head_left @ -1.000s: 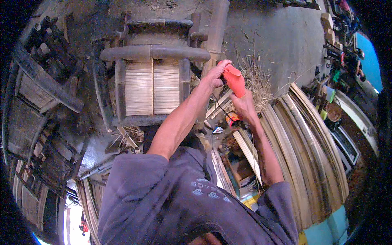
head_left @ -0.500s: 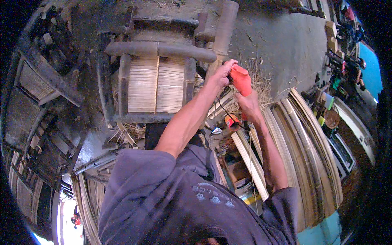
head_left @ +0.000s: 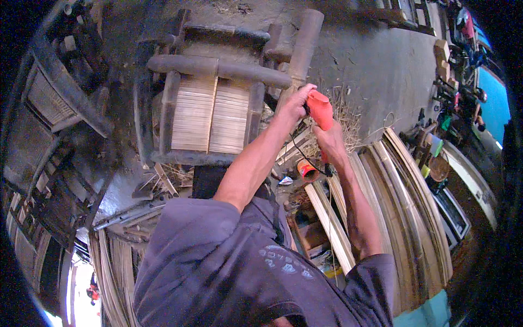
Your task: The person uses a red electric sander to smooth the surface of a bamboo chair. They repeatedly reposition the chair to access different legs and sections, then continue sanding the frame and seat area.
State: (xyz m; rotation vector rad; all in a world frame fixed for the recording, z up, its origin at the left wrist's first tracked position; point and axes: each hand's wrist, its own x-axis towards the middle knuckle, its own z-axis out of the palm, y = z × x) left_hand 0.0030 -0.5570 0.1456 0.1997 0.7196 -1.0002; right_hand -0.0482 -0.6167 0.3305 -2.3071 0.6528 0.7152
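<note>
Power tool [head_left: 321,111], rounded orange plastic, is gripped by my left hand [head_left: 296,103] and right hand [head_left: 330,138]. Steadying seems the step; shifting needs both.

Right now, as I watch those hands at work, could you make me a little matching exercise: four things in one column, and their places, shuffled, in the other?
Things
1. orange tool
2. slatted panel
3. pile of long strips
4. small orange container

Places
A. right of the right forearm
B. between the forearms, not held
C. gripped by the left hand and right hand
D. left of the hands, framed by thick dark poles

Pairs: 1-C, 2-D, 3-A, 4-B
</note>
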